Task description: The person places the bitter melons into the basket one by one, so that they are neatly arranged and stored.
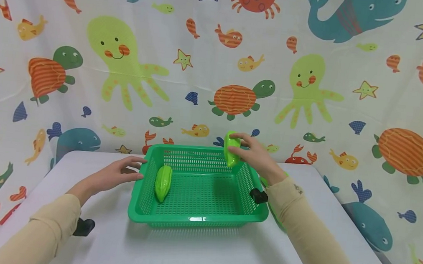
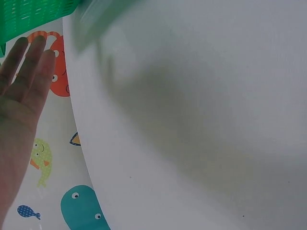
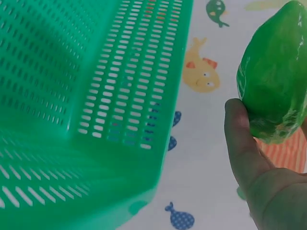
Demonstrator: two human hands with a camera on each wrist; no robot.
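My right hand (image 1: pixel 255 154) pinches a glossy green fruit (image 1: pixel 230 149) between thumb and fingers, above the back right part of a green plastic basket (image 1: pixel 188 221). The fruit is long, with a tapered end, and its exact kind is unclear. In the right wrist view this fruit (image 3: pixel 276 72) stands pointed end up, beside the basket wall (image 3: pixel 129 72). A similar ridged green fruit (image 1: pixel 163 183) lies inside the basket at its left. With fingers loosely extended, my left hand (image 1: pixel 119 173) is at the basket's left rim; whether it touches the rim cannot be told.
Right of the basket, more green (image 1: pixel 277 217) shows on the white table (image 1: pixel 193 256), mostly hidden by my right arm. A curtain (image 1: pixel 209 69) printed with sea animals hangs close behind the table and at its sides.
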